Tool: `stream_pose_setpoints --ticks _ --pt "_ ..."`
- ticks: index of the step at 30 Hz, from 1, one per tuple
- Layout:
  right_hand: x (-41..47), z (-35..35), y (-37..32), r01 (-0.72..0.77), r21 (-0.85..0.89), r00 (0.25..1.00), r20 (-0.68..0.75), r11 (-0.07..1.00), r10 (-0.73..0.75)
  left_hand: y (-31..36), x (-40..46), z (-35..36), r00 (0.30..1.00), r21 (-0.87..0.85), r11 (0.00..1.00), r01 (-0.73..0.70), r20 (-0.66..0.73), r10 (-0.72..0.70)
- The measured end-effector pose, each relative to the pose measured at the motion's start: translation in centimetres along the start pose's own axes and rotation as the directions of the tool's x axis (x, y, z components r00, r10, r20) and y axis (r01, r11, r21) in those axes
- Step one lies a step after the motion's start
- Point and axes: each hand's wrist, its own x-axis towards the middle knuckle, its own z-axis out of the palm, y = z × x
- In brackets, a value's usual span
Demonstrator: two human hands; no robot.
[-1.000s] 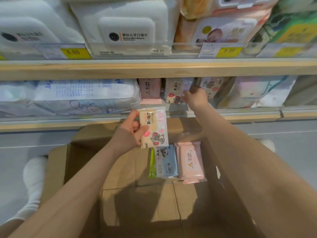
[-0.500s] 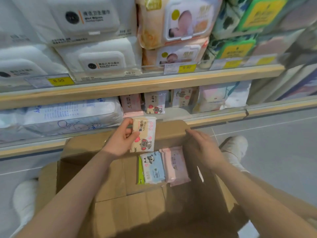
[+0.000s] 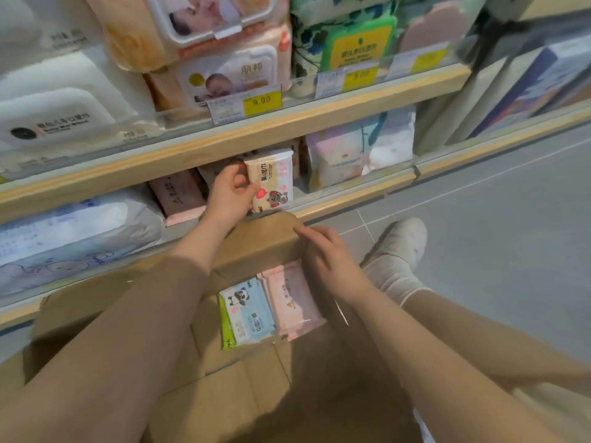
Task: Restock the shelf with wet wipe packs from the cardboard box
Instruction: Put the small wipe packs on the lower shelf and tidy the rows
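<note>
My left hand [image 3: 231,193] grips a cream wet wipe pack [image 3: 273,180] with a small bear print, held upright at the front of the lower shelf [image 3: 351,199], just right of a pink pack [image 3: 179,195] standing there. My right hand [image 3: 326,254] hovers with relaxed fingers over the far wall of the open cardboard box [image 3: 256,244], holding nothing. Inside the box lie a blue panda pack [image 3: 248,311] and a pink pack [image 3: 292,300] side by side.
Large wipe packs fill the upper shelf [image 3: 256,132] behind price tags [image 3: 246,103]. A big white-blue pack [image 3: 73,231] lies on the lower shelf at left, a pastel one [image 3: 358,151] at right. My white shoe [image 3: 399,244] rests on grey floor tiles beside the box.
My left hand carried the cream pack up from above the box into the lower shelf. My right hand came back from the shelf to the box's far wall. The view swung right.
</note>
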Motion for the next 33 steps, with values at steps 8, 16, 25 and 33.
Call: stream_pose_setpoints --ticks 8,16,25,33 --pt "0.0 0.2 0.8 0.013 0.055 1.000 -0.023 0.998 -0.012 -1.8 3.0 3.6 0.997 -0.011 0.998 0.063 -0.052 -0.064" --pt "0.1 0.4 1.1 -0.009 0.090 1.000 -0.014 0.996 0.010 -1.2 5.4 4.5 0.975 0.240 0.969 -0.063 -0.192 0.111" --pt "-0.1 0.0 0.6 0.001 0.083 1.000 -0.002 0.997 -0.001 -2.4 2.1 2.2 0.994 0.406 0.912 0.064 -0.111 -0.021" --pt "5.2 -2.0 -1.7 -0.067 0.102 0.994 -0.076 0.993 0.075 -8.1 -6.8 -6.5 0.885 0.820 0.336 -0.463 0.448 0.125"
